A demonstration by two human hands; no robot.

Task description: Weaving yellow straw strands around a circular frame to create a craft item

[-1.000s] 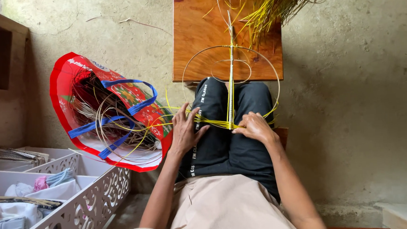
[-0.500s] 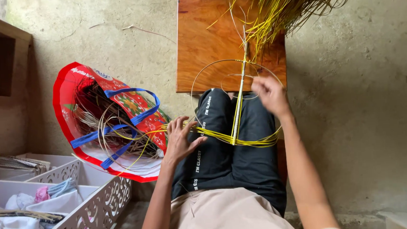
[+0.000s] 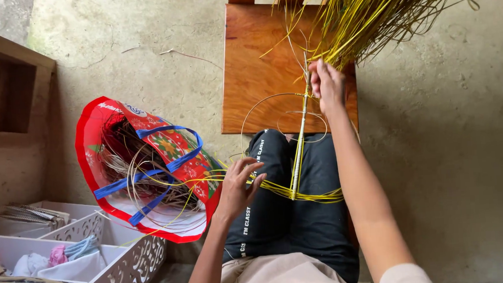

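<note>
A wire-hoop frame (image 3: 261, 103) with an upright wrapped rod (image 3: 300, 139) rests on my black-trousered knees. Yellow strips (image 3: 312, 197) are woven across the rod near its lower end. My left hand (image 3: 237, 188) lies on my left knee, pinching the left ends of those yellow strips. My right hand (image 3: 327, 86) is stretched forward to the top of the rod, fingers closed around strands at the base of a big bundle of yellow strips (image 3: 371, 12) lying on a wooden stool (image 3: 259, 60).
A red bag with blue handles (image 3: 144, 164), full of coiled cane and wire, stands on the concrete floor at my left. White fretwork boxes (image 3: 114, 258) holding cloths and sticks are at the lower left. A wooden shelf (image 3: 8, 97) is against the left wall.
My right hand left the woven spot on my lap and reached forward and up to the yellow bundle on the stool. The left hand stayed on the strips. The view tilted forward.
</note>
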